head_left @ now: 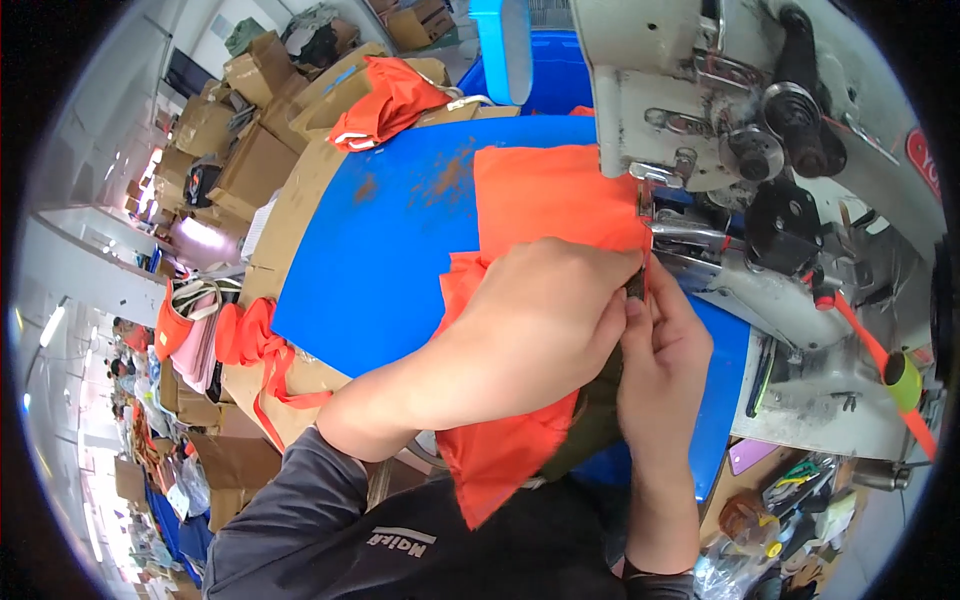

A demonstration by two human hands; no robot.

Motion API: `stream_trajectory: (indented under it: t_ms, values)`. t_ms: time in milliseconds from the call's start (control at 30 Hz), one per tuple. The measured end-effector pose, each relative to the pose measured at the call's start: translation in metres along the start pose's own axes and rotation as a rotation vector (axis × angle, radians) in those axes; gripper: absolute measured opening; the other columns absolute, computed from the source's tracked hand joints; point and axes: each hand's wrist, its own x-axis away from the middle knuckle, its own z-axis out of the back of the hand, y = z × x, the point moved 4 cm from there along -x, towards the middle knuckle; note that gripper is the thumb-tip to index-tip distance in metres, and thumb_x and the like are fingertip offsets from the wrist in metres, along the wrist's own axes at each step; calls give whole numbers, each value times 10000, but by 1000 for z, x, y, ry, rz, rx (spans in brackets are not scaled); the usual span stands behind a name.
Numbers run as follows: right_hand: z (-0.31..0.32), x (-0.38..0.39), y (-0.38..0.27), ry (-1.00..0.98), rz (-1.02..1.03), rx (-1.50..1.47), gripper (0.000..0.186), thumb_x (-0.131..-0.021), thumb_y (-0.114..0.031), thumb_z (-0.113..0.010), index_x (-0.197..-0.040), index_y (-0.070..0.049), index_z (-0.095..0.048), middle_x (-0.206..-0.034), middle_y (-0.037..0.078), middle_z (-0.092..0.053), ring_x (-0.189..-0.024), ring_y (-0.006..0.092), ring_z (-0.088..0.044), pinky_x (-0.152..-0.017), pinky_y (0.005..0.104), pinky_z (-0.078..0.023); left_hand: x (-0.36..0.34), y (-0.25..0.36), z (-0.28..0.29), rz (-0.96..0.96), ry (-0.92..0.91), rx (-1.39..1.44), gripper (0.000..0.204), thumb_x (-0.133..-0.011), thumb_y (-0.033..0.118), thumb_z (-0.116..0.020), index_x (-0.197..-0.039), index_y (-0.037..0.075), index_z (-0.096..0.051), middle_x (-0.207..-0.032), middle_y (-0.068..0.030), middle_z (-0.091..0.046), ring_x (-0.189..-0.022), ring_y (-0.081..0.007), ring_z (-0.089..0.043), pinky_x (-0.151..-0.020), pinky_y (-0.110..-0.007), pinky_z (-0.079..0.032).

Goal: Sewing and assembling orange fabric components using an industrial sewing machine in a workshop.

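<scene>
A piece of orange fabric [545, 195] lies across the blue work surface, its right edge beneath the needle area of a sewing machine [690, 130]. Close in front of the presser foot [645, 200], both hands meet at this edge. My left hand [555, 305] is closed, its fingertips pinching the cloth edge. Beside it, my right hand [665, 335] pinches the same spot with thumb and bent fingers. A dark bit shows between the fingertips; its kind is unclear. Olive-green fabric [590, 420] hangs below the hands, and the orange cloth's lower corner reaches my lap.
An orange strip [865, 335] runs by a yellow-green ring at the machine's right. Orange cloth [390, 105] is heaped at the far edge, with more orange strips [255, 340] on the left. Cardboard boxes [240, 165] are stacked behind. A bottle [750, 525] and small tools [795, 480] lie lower right.
</scene>
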Motion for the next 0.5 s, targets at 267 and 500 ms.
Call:
stream_trajectory:
  t_ms: [267,500]
  values:
    - [0,-10,0,-5,-48,44,391,-972,50,-435,-1360,80,-473,-1169,86,-640,-991,66,-572,-823,198,-466,-6,-5,2,2,-46,-73,91,-837,23,-567,-916,-18,-585,-774,-226,-598,-744,-435,-586,-595,-472,-448]
    - [8,-14,10,43,-138,-65,357,-984,15,-468,-1334,70,-506,-1137,73,-648,-931,62,-576,-811,198,-458,-11,-10,-8,-46,-56,-64,108,-864,60,-541,-927,-24,-566,-777,-238,-593,-756,-443,-580,-630,-512,-431]
